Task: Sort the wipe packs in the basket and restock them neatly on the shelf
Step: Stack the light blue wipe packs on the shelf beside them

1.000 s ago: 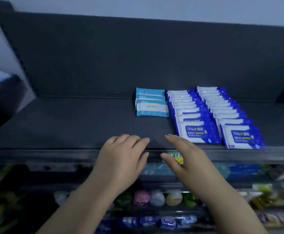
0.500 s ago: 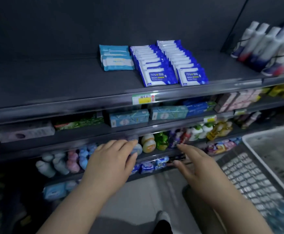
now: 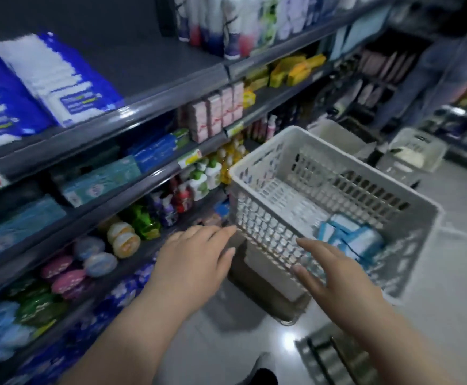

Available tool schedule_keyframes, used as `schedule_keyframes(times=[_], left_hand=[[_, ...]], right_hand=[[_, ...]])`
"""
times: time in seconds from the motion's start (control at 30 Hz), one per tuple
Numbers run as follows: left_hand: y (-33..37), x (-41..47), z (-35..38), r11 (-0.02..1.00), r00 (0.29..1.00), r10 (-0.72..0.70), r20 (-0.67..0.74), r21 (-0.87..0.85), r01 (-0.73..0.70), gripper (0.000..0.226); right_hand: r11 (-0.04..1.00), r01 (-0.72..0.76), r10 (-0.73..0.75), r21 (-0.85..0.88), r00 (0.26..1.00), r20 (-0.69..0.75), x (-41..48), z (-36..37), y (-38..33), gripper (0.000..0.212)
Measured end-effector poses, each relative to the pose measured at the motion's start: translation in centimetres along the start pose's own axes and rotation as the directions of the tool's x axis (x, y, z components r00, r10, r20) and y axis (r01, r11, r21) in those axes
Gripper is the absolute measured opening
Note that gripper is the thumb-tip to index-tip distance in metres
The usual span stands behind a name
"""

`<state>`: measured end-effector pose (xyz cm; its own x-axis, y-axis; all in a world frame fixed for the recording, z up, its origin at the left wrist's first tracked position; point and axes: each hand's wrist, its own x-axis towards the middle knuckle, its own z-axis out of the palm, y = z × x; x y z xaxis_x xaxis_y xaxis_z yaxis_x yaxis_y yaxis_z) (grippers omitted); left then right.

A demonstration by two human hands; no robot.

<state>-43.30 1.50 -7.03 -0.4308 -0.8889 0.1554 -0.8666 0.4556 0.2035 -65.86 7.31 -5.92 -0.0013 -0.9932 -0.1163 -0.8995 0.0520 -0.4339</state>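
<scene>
Tall white bottles (image 3: 226, 23) at back of top shelf level, right of me. Yellow packs (image 3: 296, 69) one level down, near its front edge. Pink-white boxes (image 3: 217, 113) upright just left of them. Teal boxes (image 3: 101, 177) lying flat on level below. Round tins (image 3: 96, 255) on low level at front edge. Second white crate (image 3: 415, 152) on floor (image 3: 463, 245), well beyond mine.

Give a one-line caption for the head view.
Both empty hands, left and right, reach toward grey basket holding light-blue wipe packs.
</scene>
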Motion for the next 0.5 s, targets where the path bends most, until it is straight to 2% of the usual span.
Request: schedule_keyframes(times=[0.17,0.33,0.5], left_hand=[[8.3,7.1,2.6,0.99,0.989,0.142,0.027,-0.007,-0.142,0.042],[12.1,10.7,4.5,0.985,0.981,0.172,0.094,-0.009,-0.172,0.041],[13.0,13.6,6.0,0.98,0.963,0.197,0.184,-0.017,-0.197,0.042]], right_hand=[[0.989,-0.145,0.145,0.007,0.988,-0.053,0.0,-3.7,9.1,0.049],[0.98,-0.195,0.195,0.029,0.98,-0.033,1.2,-5.5,13.8,0.05],[0.971,-0.232,0.231,0.061,0.973,0.022,3.2,-5.3,16.2,0.051]])
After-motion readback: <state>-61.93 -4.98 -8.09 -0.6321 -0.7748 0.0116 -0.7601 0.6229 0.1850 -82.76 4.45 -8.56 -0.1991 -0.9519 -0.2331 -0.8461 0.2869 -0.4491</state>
